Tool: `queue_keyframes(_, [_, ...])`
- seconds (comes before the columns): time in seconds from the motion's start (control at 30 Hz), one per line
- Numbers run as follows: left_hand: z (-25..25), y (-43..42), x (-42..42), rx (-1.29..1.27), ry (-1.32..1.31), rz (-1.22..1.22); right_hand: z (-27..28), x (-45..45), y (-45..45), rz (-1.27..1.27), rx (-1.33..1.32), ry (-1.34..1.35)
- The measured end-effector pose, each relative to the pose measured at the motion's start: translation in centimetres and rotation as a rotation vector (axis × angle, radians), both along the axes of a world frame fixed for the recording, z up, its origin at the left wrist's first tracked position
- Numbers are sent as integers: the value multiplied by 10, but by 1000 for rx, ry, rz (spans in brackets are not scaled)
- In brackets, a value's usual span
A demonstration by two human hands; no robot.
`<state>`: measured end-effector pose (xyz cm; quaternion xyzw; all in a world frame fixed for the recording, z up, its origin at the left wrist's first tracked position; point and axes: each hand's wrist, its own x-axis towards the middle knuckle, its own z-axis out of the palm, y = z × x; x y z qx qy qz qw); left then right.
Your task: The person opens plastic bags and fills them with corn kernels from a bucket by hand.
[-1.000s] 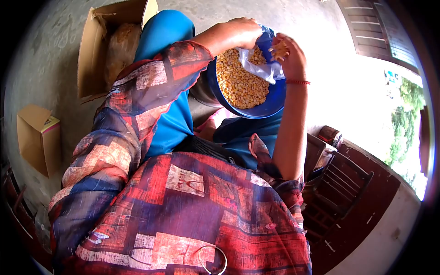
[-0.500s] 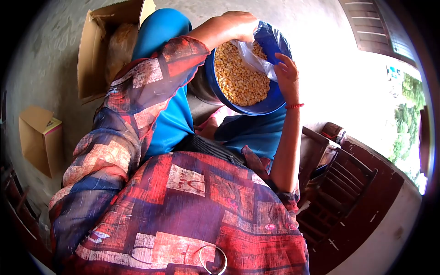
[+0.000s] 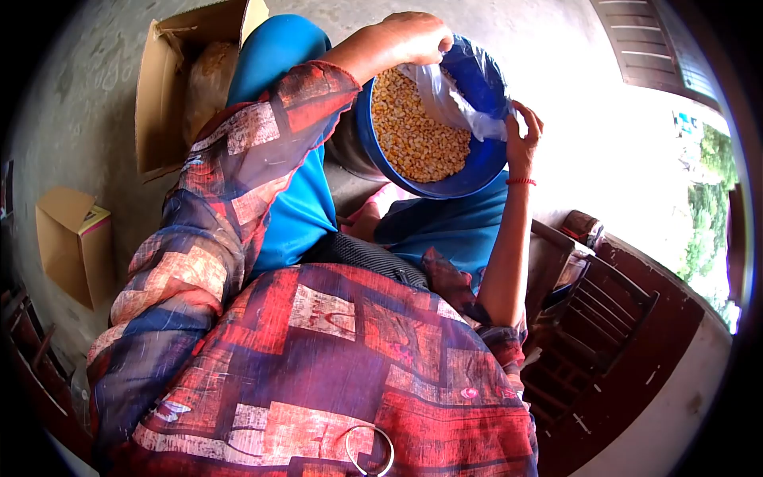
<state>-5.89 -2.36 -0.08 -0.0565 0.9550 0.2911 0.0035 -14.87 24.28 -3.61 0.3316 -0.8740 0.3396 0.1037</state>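
A blue tub (image 3: 483,171) holds many yellow-orange kernels (image 3: 413,135) and is tilted toward me. Across its opening stretches a clear plastic bag (image 3: 445,99). My left hand (image 3: 417,38), its arm reaching in from the left, is closed on the bag's edge at the tub's far rim. At the right rim my right hand (image 3: 524,137), with a red band on the wrist, pinches the other edge of the bag between thumb and fingers. Whether anything lies inside the bag is hard to make out.
An open cardboard box (image 3: 151,103) with a plastic-wrapped bundle (image 3: 211,87) stands left of my knee. Farther left is a smaller carton (image 3: 71,250). A dark wooden chair (image 3: 600,310) is at the lower right. Under the tub shows a metal container (image 3: 350,147).
My right hand has come away from above the kernels, where it held some pieces, and moved to the bag's edge at the right rim. My left hand keeps its hold, slightly shifted.
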Motion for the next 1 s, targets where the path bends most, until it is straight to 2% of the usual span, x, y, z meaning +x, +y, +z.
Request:
queue_keyframes(0.03, [-1,-1,1,8,98,25,-1,-2,0,73,-4,-95])
queue_keyframes(0.1, [-1,-2,0,1,69,37,-7,-2,-1,43,51,-259])
queue_keyframes(0.17, [-3,-3,-1,-10,43,51,-12,3,-2,46,54,-233])
queue_keyframes(0.23, [-10,-1,1,-68,144,76,-14,4,-1,27,-71,-266])
queue_keyframes(0.37, [-6,-6,-1,-57,74,25,-17,8,0,42,-84,-171])
queue_keyframes(0.5, [-13,-4,2,-88,124,93,-19,7,0,17,-67,-181])
queue_keyframes(0.53, [6,-8,7,-91,-62,3,-19,7,0,16,-66,-182])
queue_keyframes(0.57, [10,-12,8,-90,-65,2,-19,8,0,15,-66,-182])
queue_keyframes(0.7, [14,-23,16,68,-37,-59,-20,7,-1,-10,-57,-200])
queue_keyframes(0.77, [22,-23,16,139,-113,-11,-19,8,-1,-6,-60,-212])
queue_keyframes(0.8, [19,-23,17,182,42,-37,-19,8,-1,-6,-60,-211])
queue_keyframes(0.83, [16,-23,15,184,41,-38,-20,7,-1,-11,-66,-224])
queue_keyframes(0.9, [13,-20,9,115,289,5,-19,8,-1,-16,-73,-236])
queue_keyframes(1.0, [-4,-17,0,116,389,-30,-17,9,-1,-28,-67,-241])
